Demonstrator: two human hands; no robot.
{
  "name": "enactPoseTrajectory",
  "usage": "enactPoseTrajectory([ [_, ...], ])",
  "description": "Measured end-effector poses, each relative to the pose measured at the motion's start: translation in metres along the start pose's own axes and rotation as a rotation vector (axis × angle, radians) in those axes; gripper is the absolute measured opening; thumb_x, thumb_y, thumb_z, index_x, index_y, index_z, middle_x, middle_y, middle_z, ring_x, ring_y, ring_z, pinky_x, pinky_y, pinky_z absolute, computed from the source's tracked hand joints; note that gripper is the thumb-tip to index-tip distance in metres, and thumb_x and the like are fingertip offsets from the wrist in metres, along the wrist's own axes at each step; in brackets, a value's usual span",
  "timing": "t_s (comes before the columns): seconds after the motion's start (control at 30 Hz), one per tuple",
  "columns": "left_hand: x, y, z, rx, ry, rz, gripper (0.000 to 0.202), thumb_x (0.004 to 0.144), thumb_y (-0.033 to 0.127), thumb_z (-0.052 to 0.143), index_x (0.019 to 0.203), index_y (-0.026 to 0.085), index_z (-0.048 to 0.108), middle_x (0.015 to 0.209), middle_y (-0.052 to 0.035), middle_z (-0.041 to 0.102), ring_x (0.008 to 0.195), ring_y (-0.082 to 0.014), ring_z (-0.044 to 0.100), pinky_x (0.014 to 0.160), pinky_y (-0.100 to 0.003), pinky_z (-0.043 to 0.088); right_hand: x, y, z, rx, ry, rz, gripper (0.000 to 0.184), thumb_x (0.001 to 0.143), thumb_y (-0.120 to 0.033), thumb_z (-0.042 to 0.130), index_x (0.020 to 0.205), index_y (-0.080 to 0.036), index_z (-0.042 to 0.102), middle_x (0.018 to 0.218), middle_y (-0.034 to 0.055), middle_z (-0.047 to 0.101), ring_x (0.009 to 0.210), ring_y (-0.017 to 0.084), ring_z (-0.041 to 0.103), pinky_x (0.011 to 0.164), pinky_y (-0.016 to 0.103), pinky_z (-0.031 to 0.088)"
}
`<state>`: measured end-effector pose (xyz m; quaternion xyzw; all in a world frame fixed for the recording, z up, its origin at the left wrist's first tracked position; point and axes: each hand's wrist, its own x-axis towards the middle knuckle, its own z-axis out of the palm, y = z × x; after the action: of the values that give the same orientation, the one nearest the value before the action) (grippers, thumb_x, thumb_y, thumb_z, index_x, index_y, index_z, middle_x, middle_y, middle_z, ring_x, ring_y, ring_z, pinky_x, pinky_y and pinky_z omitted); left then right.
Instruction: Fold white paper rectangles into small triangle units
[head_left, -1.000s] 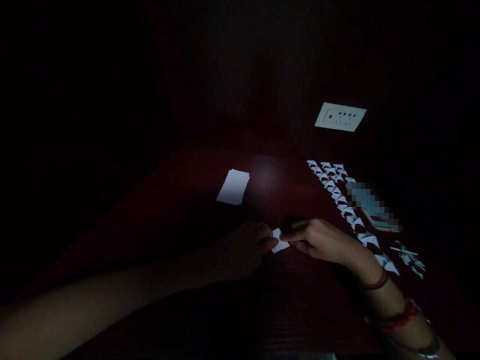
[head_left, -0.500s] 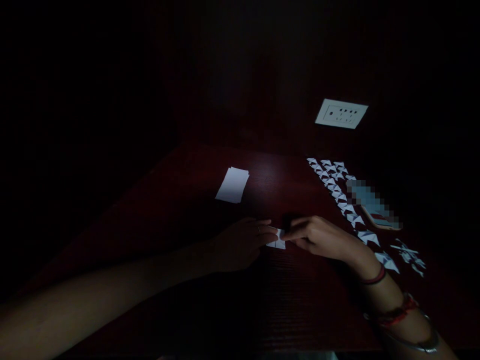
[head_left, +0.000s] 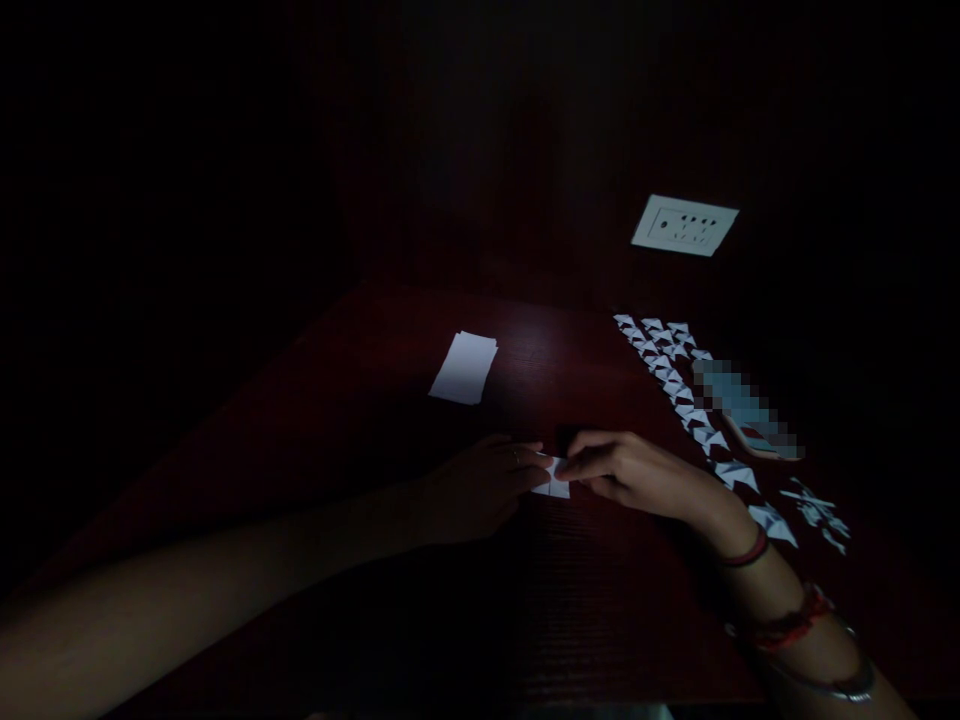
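Observation:
A small white piece of folded paper [head_left: 559,489] lies on the dark red table between my two hands, a crease line running down it. From the left, my left hand [head_left: 484,490] holds it down, the fingertips on its left part; a ring shows on one finger, and the thumb is hard to see in the dark. My right hand [head_left: 630,472] has its bent index finger pressed on the paper's right part, the other fingers curled. Part of the paper is covered by both hands' fingers.
A stack of white paper sheets [head_left: 463,368] lies beyond my hands. Rows of folded paper pieces [head_left: 663,372] run along the right, beside a phone [head_left: 742,405] blurred by pixels. Paper scraps [head_left: 817,512] lie near my right forearm. A wall socket [head_left: 685,225] is at the back.
The fingertips of my right hand have shifted slightly left over the paper, closer to my left fingers. Both hands otherwise keep their places, and the view has moved very slightly.

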<state>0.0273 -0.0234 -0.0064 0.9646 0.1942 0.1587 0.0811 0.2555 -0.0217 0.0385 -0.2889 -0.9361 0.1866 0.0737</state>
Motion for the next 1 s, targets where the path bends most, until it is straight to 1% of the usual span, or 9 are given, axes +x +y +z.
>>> enactPoseTrajectory([
  [0.13, 0.000, 0.001, -0.001, 0.006, -0.012, -0.023, 0.047, 0.075, 0.007, 0.036, 0.121, 0.017, 0.032, 0.124, -0.0052, 0.041, 0.120, -0.0177, 0.027, 0.098, -0.037, 0.024, -0.001, -0.001, -0.001, -0.033, -0.019, 0.013, 0.034, 0.077, -0.007, 0.044, 0.103, -0.023, 0.059, 0.094, 0.0030, 0.054, 0.082, 0.011, 0.053, 0.072, 0.023, 0.041],
  [0.3, 0.000, 0.002, -0.001, 0.023, -0.012, -0.016, 0.045, 0.076, 0.008, 0.037, 0.120, 0.017, 0.033, 0.123, -0.0048, 0.042, 0.120, -0.0180, 0.028, 0.098, -0.038, 0.023, 0.000, -0.002, 0.000, -0.069, -0.047, 0.024, 0.038, 0.077, -0.008, 0.044, 0.108, -0.027, 0.055, 0.094, 0.0024, 0.053, 0.082, 0.011, 0.052, 0.071, 0.022, 0.040],
  [0.5, 0.000, 0.000, -0.001, 0.067, 0.018, 0.027, 0.042, 0.075, 0.008, 0.037, 0.116, 0.016, 0.038, 0.121, -0.0057, 0.044, 0.118, -0.0184, 0.030, 0.095, -0.037, 0.027, 0.001, -0.008, -0.002, -0.149, -0.075, 0.039, 0.038, 0.077, -0.007, 0.042, 0.108, -0.026, 0.054, 0.086, 0.0018, 0.054, 0.076, 0.011, 0.052, 0.067, 0.021, 0.039],
  [0.57, 0.000, 0.000, 0.000, 0.084, 0.011, 0.022, 0.041, 0.075, 0.007, 0.038, 0.115, 0.017, 0.040, 0.122, -0.0050, 0.044, 0.118, -0.0191, 0.031, 0.095, -0.037, 0.028, 0.000, -0.010, -0.003, -0.180, -0.075, 0.037, 0.036, 0.078, -0.008, 0.042, 0.106, -0.026, 0.056, 0.084, 0.0015, 0.055, 0.074, 0.011, 0.052, 0.065, 0.022, 0.038],
  [0.73, 0.000, 0.001, 0.001, 0.109, -0.017, -0.012, 0.041, 0.076, 0.008, 0.039, 0.115, 0.020, 0.041, 0.123, -0.0024, 0.043, 0.119, -0.0195, 0.031, 0.093, -0.037, 0.029, -0.001, -0.014, -0.004, -0.223, -0.074, 0.042, 0.028, 0.077, -0.009, 0.043, 0.093, -0.022, 0.062, 0.083, 0.0025, 0.057, 0.074, 0.012, 0.053, 0.065, 0.022, 0.037],
  [0.87, 0.000, 0.001, 0.003, 0.116, -0.011, -0.012, 0.038, 0.077, 0.010, 0.039, 0.113, 0.020, 0.042, 0.123, -0.0020, 0.043, 0.119, -0.0197, 0.030, 0.092, -0.037, 0.030, -0.004, -0.014, -0.006, -0.212, -0.087, 0.048, 0.030, 0.076, -0.008, 0.043, 0.094, -0.022, 0.062, 0.082, 0.0023, 0.059, 0.076, 0.012, 0.054, 0.065, 0.022, 0.038],
  [1.0, 0.000, 0.001, 0.003, 0.118, 0.005, -0.021, 0.037, 0.078, 0.010, 0.040, 0.112, 0.021, 0.043, 0.122, -0.0020, 0.044, 0.118, -0.0195, 0.031, 0.092, -0.036, 0.030, -0.006, -0.010, -0.006, -0.178, -0.087, 0.053, 0.031, 0.075, -0.007, 0.044, 0.095, -0.023, 0.062, 0.085, 0.0026, 0.060, 0.079, 0.012, 0.054, 0.069, 0.023, 0.039],
])
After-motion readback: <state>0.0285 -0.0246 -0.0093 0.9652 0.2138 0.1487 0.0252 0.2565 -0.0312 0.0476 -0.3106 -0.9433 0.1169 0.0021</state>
